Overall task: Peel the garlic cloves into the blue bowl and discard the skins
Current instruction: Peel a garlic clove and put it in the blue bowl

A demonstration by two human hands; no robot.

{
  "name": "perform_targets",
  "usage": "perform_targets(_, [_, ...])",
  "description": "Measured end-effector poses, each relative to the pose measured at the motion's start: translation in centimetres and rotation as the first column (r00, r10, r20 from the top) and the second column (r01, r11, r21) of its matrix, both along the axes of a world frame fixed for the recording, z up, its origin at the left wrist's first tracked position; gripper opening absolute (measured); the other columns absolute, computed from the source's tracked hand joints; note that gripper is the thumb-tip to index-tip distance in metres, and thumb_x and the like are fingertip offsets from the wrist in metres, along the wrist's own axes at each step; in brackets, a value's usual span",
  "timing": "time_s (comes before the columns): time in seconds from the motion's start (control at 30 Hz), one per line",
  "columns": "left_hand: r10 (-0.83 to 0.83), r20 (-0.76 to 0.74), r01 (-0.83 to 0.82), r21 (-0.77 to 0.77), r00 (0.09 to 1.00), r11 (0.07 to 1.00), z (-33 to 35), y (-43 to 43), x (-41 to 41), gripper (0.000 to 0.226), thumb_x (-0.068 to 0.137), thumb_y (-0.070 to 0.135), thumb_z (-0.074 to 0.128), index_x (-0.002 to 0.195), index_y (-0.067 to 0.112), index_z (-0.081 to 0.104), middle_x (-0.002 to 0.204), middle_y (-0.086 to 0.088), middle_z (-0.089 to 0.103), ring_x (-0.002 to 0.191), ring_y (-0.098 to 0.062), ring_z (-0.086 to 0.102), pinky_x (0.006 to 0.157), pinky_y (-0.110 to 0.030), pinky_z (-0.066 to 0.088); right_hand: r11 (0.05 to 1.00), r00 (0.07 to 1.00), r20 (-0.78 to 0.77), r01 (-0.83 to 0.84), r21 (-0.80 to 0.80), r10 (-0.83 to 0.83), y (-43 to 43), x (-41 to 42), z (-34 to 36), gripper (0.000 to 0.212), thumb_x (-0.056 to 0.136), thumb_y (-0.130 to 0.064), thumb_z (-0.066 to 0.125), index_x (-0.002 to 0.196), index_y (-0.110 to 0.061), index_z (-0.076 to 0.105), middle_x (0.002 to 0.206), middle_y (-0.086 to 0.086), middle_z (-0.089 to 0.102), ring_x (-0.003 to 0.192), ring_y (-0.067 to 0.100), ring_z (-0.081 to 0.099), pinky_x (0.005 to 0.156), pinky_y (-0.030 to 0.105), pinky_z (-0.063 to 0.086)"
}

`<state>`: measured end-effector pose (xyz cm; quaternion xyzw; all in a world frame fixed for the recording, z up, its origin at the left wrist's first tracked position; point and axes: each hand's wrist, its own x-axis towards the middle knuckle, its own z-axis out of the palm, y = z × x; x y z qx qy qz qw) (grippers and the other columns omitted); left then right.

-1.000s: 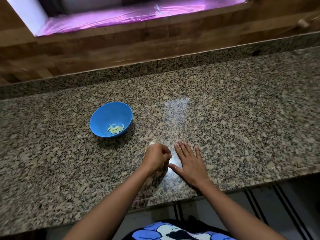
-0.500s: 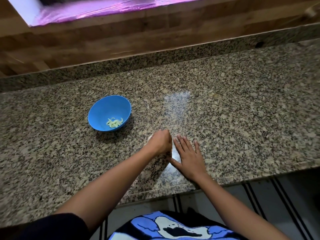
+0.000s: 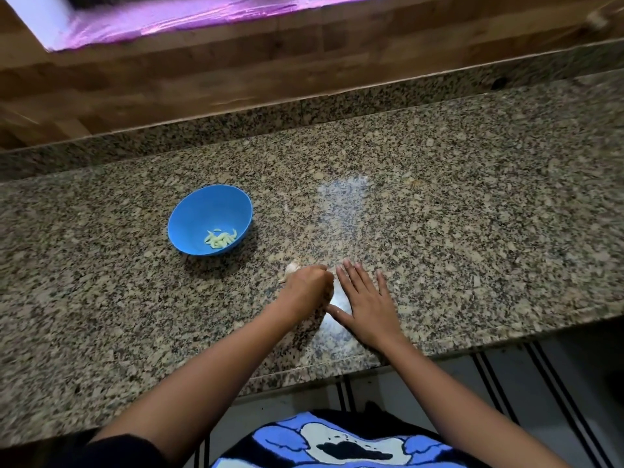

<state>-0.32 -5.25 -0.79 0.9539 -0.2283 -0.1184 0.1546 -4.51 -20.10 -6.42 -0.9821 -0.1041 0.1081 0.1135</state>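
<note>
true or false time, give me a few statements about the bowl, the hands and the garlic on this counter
1. The blue bowl holds peeled cloves. True.
2. The right hand is curled into a fist. False: it lies flat on the countertop with its fingers straight.
3. The bowl sits to the left of both hands. True.
4. The left hand is inside the bowl. False: it is on the countertop, apart from the bowl, with its fingers curled.
5. A pale garlic piece shows beside the left hand. True.
</note>
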Motion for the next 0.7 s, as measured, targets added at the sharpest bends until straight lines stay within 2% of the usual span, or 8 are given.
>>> perform_targets(0.1, [0.193,-0.260,-0.248,-0.199,0.946,0.948,0.5,0.3,1.0,0.010,0.082,0.005,0.069,0.090,0.008,0.072,0.085,-0.003,0.072,0.075,-0.012,0.067,0.075,-0.028,0.057,1.000,1.000,-0.002,0.001,0.012,-0.001,-0.1,-0.1,-0.1,0.082,0.078,-0.076,-0.003,0.143,-0.031,-0.020,0.152,-0.009,-0.024,0.140,0.010,-0.023,0.114,0.045,-0.010])
perform_targets(0.17, [0.276,-0.325,-0.362,-0.243,0.905,0.900,0.7,0.3,1.3,0.008,0.081,0.007,0.071,0.088,0.008,0.073,0.085,-0.004,0.073,0.074,-0.010,0.067,0.075,-0.027,0.057,1.000,1.000,-0.007,0.002,0.008,-0.002,0.0,-0.1,-0.1,0.083,0.077,-0.077,-0.005,0.144,-0.030,-0.021,0.152,-0.009,-0.026,0.140,0.010,-0.024,0.114,0.045,-0.011])
perform_targets(0.27, [0.264,-0.210,-0.302,-0.179,0.942,0.936,0.6,0.0,0.9,0.010,0.086,0.001,0.062,0.089,0.006,0.070,0.084,-0.008,0.071,0.074,-0.016,0.067,0.074,-0.032,0.058,1.000,1.000,0.004,0.001,0.003,-0.001,-0.1,0.0,-0.2,0.083,0.078,-0.076,-0.003,0.145,-0.029,-0.020,0.151,-0.009,-0.027,0.139,0.010,-0.025,0.114,0.044,-0.012])
perform_targets(0.43, [-0.029,0.062,0.027,0.038,0.998,0.999,-0.9,-0.5,-0.5,0.017,0.094,0.013,0.052,0.105,0.001,0.058,0.100,-0.010,0.060,0.083,-0.015,0.049,0.076,-0.022,0.041,1.000,0.999,0.038,-0.017,0.006,0.017,-0.1,-0.1,-0.2,0.081,0.081,-0.074,0.003,0.145,-0.029,-0.016,0.151,-0.010,-0.025,0.141,0.011,-0.021,0.112,0.039,-0.017])
perform_targets(0.5, [-0.015,0.051,0.014,0.008,0.999,1.000,-1.1,-0.4,-0.5,0.017,0.094,0.015,0.054,0.104,0.003,0.060,0.100,-0.009,0.062,0.083,-0.015,0.052,0.074,-0.022,0.041,0.990,1.000,-0.002,0.030,0.137,-0.030,-0.1,0.1,-0.1,0.074,0.086,-0.068,0.014,0.148,-0.031,-0.004,0.153,-0.012,-0.014,0.142,0.007,-0.014,0.115,0.037,-0.014])
perform_targets(0.6, [0.276,-0.206,-0.330,-0.304,0.939,0.894,-0.5,0.6,0.6,0.008,0.086,0.011,0.065,0.090,0.007,0.071,0.084,-0.005,0.072,0.071,-0.012,0.065,0.068,-0.020,0.052,0.761,0.962,-0.168,0.274,0.588,-0.216,-0.1,1.3,0.9,0.045,0.095,-0.043,0.042,0.139,-0.034,0.038,0.148,-0.009,0.032,0.137,0.011,0.030,0.114,0.041,0.023])
perform_targets(0.63, [0.297,-0.319,-0.415,-0.422,0.900,0.806,-0.3,1.0,0.8,0.007,0.083,0.011,0.069,0.087,0.007,0.074,0.080,-0.004,0.073,0.068,-0.012,0.067,0.064,-0.021,0.054,0.678,0.955,-0.208,0.297,0.672,-0.211,0.1,1.6,1.5,0.037,0.095,-0.035,0.049,0.132,-0.031,0.050,0.138,-0.008,0.048,0.124,0.010,0.047,0.105,0.036,0.040])
perform_targets(0.7, [0.260,-0.385,-0.446,-0.550,0.886,0.706,0.0,1.5,0.8,0.010,0.079,0.010,0.073,0.087,0.005,0.075,0.076,-0.006,0.073,0.065,-0.011,0.067,0.059,-0.019,0.053,0.583,0.945,-0.293,0.320,0.747,-0.144,0.5,2.4,2.9,0.028,0.091,-0.025,0.057,0.118,-0.021,0.064,0.115,-0.004,0.065,0.096,0.008,0.063,0.084,0.020,0.051])
